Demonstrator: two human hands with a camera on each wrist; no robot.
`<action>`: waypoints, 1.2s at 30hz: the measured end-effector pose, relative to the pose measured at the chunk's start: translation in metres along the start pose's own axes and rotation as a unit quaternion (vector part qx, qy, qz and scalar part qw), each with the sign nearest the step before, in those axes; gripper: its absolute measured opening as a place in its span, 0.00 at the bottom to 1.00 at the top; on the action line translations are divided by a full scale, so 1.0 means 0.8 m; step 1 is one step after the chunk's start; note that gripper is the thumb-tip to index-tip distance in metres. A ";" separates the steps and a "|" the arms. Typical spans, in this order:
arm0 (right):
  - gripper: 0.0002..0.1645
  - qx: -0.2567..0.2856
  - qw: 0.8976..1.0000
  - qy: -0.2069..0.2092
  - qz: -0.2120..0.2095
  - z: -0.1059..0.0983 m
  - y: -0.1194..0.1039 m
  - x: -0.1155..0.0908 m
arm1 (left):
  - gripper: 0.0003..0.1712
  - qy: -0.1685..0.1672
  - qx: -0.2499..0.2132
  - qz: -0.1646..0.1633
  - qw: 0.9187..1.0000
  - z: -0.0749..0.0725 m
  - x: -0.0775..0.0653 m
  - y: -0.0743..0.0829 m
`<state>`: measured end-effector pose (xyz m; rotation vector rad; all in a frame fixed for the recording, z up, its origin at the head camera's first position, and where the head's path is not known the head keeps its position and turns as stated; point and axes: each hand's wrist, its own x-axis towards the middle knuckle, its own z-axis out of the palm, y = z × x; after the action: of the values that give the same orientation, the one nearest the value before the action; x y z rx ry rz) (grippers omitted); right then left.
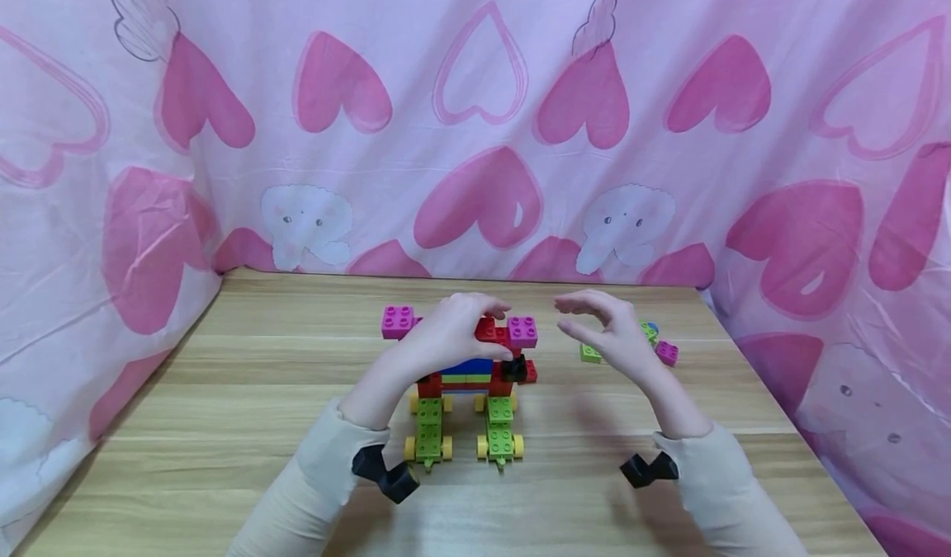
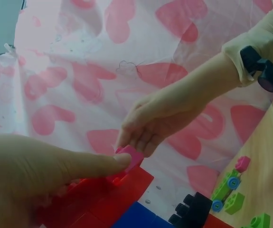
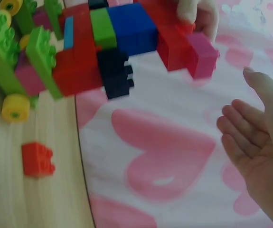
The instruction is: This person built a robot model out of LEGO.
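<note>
A toy figure of building blocks stands on the table, with a blue block (image 1: 468,367) in its middle and red blocks (image 3: 81,71) around it. Its base is two green wheeled pieces (image 1: 428,431) with yellow wheels. Pink blocks (image 1: 522,332) stick out at both upper ends, and a black block (image 3: 112,71) juts from one side. My left hand (image 1: 453,332) grips the red top part, its thumb (image 2: 93,164) reaching the pink block in the left wrist view. To the right, apart from the figure, my right hand (image 1: 605,326) holds nothing, fingers slightly bent.
A loose red block (image 3: 36,159) lies beside the figure. Farther right on the table (image 1: 297,359) are a green block (image 1: 590,354) and a small green piece with blue wheels (image 2: 224,187) and a pink block (image 1: 667,352). A heart-patterned cloth (image 1: 475,210) hangs behind.
</note>
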<state>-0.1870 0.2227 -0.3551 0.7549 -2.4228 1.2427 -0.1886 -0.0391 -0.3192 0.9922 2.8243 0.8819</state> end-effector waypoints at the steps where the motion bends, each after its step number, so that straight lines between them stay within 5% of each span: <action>1: 0.16 0.000 1.000 0.015 0.001 -0.003 0.004 -0.002 | 0.34 0.001 0.001 0.003 1.000 0.000 0.000 0.001; 13: 0.12 0.064 0.988 0.136 0.024 -0.035 0.058 -0.026 | 0.31 0.022 -0.012 0.016 1.000 -0.001 0.006 0.004; 25: 0.18 0.078 0.963 0.225 0.123 -0.065 0.114 -0.046 | 0.25 0.058 -0.036 0.048 0.997 0.005 0.014 0.003; 36: 0.24 -0.030 0.964 0.179 0.195 -0.094 0.179 -0.076 | 0.26 0.015 -0.032 0.025 0.999 0.007 0.015 0.004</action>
<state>-0.2184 0.3726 -0.4359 0.0170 -2.3499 1.2981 -0.1951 -0.0274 -0.3202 1.0551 2.7870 0.9942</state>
